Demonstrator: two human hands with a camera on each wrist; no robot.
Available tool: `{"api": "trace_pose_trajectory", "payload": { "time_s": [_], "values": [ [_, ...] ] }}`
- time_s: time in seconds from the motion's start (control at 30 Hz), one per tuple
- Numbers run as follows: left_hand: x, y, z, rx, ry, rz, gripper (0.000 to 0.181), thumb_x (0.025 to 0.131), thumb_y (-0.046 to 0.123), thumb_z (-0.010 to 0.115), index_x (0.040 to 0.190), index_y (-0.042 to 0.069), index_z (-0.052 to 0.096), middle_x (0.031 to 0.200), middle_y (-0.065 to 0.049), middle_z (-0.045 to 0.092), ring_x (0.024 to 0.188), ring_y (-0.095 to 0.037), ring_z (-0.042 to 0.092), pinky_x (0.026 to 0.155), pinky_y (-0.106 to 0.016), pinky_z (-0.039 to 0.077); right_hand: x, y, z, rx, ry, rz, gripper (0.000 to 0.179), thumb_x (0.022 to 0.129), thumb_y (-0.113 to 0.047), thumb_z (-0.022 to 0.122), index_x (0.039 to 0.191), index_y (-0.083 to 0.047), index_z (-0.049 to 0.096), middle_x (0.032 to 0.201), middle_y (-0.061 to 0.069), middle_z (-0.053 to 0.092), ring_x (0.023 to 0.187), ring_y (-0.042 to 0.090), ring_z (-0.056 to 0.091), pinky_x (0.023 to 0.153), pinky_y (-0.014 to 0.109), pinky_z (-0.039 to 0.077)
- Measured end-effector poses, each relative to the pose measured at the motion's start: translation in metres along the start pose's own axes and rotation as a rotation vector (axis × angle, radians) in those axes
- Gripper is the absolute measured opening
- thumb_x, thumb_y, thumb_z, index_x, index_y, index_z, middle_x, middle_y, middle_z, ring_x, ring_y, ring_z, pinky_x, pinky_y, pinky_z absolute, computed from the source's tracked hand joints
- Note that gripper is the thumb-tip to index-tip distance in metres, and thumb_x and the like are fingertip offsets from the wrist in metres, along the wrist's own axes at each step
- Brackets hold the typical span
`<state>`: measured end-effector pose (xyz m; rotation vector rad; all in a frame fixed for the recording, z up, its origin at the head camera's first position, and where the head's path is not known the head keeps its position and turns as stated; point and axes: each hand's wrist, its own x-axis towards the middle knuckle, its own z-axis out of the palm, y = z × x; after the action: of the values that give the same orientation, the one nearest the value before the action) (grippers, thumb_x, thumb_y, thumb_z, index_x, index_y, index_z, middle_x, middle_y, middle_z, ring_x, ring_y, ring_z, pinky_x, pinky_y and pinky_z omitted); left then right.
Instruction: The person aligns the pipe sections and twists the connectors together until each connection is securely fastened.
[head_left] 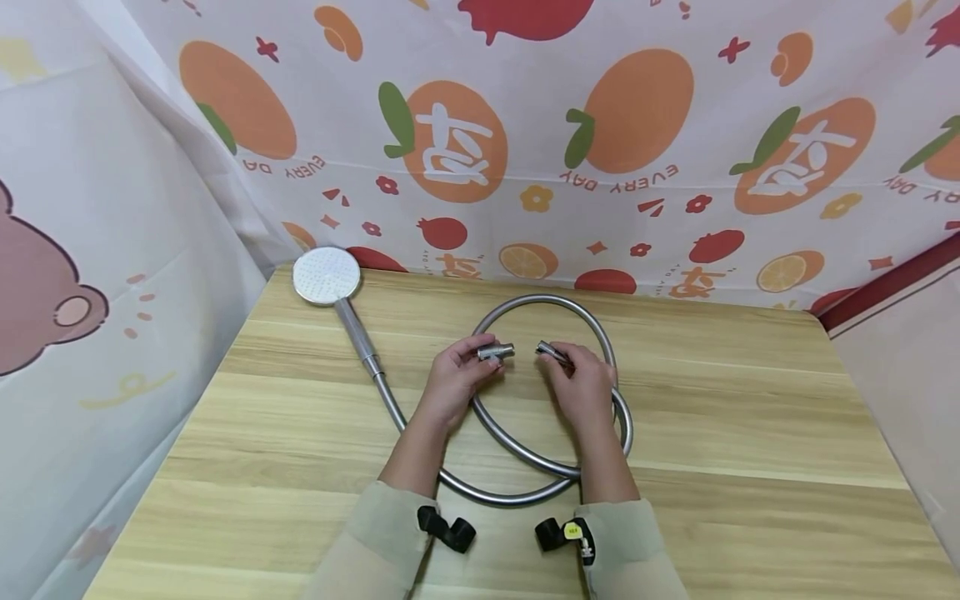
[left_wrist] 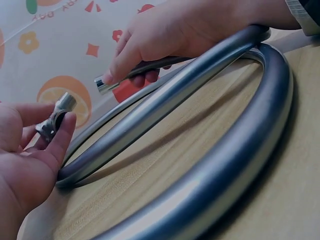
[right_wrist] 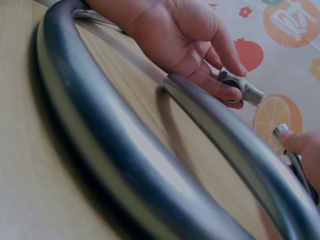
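Left fingers [left_wrist: 61, 135], narrowly parted, pinched metal fitting [right_wrist: 252, 95]; right fingers [left_wrist: 121, 64], just opposite, curled round hose end [left_wrist: 103, 86].

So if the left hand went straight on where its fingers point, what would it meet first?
Probably the hose end held in the right hand, going by the head view, though depth is unclear.

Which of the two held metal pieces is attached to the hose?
The connector in the right hand: the hose runs back from it. The fitting in the left hand has no hose attached.
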<state>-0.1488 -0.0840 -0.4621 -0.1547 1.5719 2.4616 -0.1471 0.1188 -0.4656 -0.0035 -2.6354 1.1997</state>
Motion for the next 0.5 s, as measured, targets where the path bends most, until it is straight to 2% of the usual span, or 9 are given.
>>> {"api": "trace_pose_trajectory", "payload": {
  "time_s": [0.2,0.33,0.5],
  "values": [
    [0.0009,-0.0022,0.0018,0.076,0.019,0.035,0.049,0.084,-0.017,0.062,0.131,-0.01,0.048,0.118,-0.018,0.063,0.096,-0.013,0.068,0.087,-0.031,0.058,-0.001,0.0007,0.0018,0.026,-0.029,-0.044,0.027,0.087,-0.033,0.075,0.108,-0.016,0.07,0.105,0.003,0.074,0.101,0.022,0.067,0.097,0.045,0.03],
    [0.0019,-0.0047,0.0017,0.069,0.017,0.061,0.046,0.083,-0.019,0.063,0.126,-0.011,0.049,0.108,-0.01,0.067,0.094,-0.013,0.069,0.085,-0.028,0.059,-0.0012,0.0035,0.0034,0.025,-0.062,-0.111,0.025,0.086,-0.032,0.077,0.105,-0.016,0.069,0.102,0.001,0.074,0.096,0.022,0.068,0.096,0.044,0.03],
    [0.0018,-0.0067,0.0014,0.05,0.009,0.087,0.035,0.083,-0.018,0.064,0.115,-0.008,0.055,0.104,-0.007,0.069,0.095,-0.013,0.069,0.084,-0.027,0.059,-0.0017,0.0066,0.0037,0.014,-0.08,-0.211,0.024,0.086,-0.031,0.077,0.105,-0.017,0.073,0.102,0.0,0.075,0.093,0.019,0.069,0.089,0.04,0.034]
  ]
}}
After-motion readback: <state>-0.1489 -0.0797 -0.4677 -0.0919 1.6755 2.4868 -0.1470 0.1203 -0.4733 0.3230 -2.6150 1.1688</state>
